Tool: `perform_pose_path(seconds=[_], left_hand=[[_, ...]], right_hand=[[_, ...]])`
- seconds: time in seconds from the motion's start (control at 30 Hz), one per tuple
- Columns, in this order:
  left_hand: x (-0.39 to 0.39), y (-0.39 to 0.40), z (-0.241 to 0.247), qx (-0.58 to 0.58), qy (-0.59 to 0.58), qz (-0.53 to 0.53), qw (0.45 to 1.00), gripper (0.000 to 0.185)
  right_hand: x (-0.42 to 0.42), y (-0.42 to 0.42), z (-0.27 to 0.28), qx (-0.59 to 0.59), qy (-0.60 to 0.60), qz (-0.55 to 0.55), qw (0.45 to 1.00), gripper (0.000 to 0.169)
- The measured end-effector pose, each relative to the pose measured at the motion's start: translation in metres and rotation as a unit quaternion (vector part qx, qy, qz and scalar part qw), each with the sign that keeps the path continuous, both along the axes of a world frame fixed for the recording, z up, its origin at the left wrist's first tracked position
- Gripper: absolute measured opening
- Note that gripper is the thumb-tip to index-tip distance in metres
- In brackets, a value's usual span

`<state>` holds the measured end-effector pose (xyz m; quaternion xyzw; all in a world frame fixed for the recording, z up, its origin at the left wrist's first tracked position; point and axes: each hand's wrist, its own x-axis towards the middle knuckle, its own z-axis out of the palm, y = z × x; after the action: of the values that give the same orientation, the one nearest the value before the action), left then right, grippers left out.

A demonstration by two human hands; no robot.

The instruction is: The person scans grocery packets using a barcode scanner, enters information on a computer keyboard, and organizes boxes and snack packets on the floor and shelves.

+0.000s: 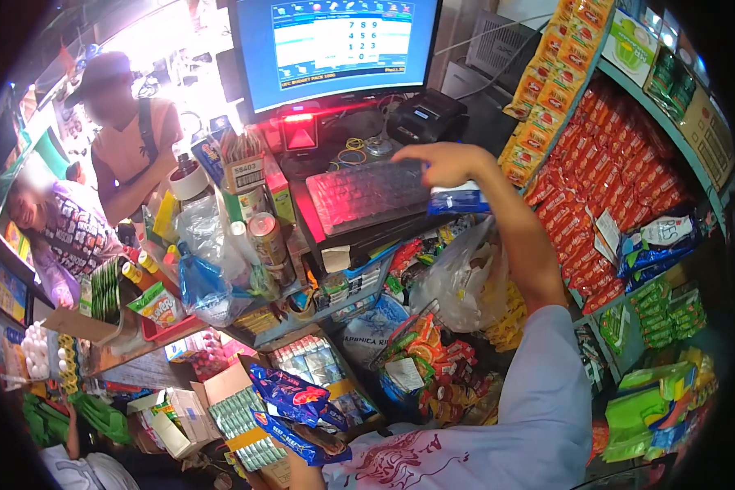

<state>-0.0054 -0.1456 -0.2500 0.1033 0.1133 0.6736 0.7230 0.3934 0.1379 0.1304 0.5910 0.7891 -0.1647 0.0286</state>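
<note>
Over the keyboard [373, 196], which lies under a clear plastic cover, my right hand [456, 165] reaches with its index finger stretched out. A small blue-and-white packet [456, 199] is held in the curled fingers of that hand. Low in the view, close to my body, my left hand [304, 470] holds blue snack packets [303, 438]; the packets hide most of its fingers. Past the keyboard stands a lit monitor [343, 49] with an on-screen number pad. A barcode scanner [300, 131] glows red below the screen.
A black receipt printer [427, 116] sits right of the scanner. Cans [269, 239] and bags crowd the counter's left side, with two people [128, 135] beyond. Orange sachet strips [557, 86] and stacked red packets [612, 184] fill the right. Open cartons [245, 422] stand below.
</note>
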Motion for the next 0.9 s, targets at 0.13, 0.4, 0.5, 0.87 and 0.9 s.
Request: perform_pose_path(seconds=[0.13,0.4,0.5,0.87,0.9], left_hand=[[0.004,0.008,-0.003,-0.011,-0.009,-0.015,1.0,0.057],[0.012,0.016,-0.002,-0.008,-0.013,-0.036,0.999,0.057],[0.011,0.019,0.001,-0.006,-0.014,-0.036,0.999,0.058],[-0.002,0.014,0.013,0.019,-0.02,0.004,1.0,0.058],[-0.004,0.011,0.014,0.021,-0.02,0.009,1.0,0.058]], right_hand=[[0.053,-0.035,-0.01,-0.002,0.026,-0.141,0.99,0.071],[0.085,-0.023,-0.031,0.083,0.029,-0.156,0.984,0.073],[0.084,-0.021,-0.032,0.047,-0.004,-0.153,0.987,0.061],[-0.007,-0.041,0.024,0.096,0.43,0.084,0.894,0.029],[-0.021,-0.041,0.02,0.078,0.488,0.035,0.869,0.025]])
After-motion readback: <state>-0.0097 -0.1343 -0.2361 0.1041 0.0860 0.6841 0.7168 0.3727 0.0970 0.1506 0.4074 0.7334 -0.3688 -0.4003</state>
